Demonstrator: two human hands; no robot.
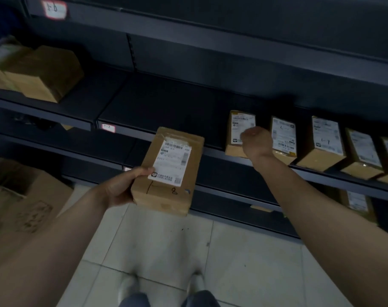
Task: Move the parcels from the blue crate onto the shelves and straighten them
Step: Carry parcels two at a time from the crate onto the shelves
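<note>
The flat brown cardboard parcel (168, 171) with a white printed label hangs in the air just in front of the dark metal middle shelf (166, 103), a little below its front edge, label side up. The left hand (122, 187) is clamped on its near left corner, thumb on top at the label's edge.

On the shelf, right of a bare stretch, the right hand (257, 140) sits against the small brown end parcel (236, 122) of a row of labelled cartons (326, 140). Its fingers are curled, but whether they pinch that parcel or only nudge it cannot be told.

The step in hand looks like squaring up the row's end before the carried parcel goes in. The next move likely calls for lifting that parcel over the shelf's lip and setting it in the bare stretch just left of the end parcel, square to its neighbours.

The blue crate is out of view. In the bay left of the shelf lie larger brown boxes (40, 72).
</note>
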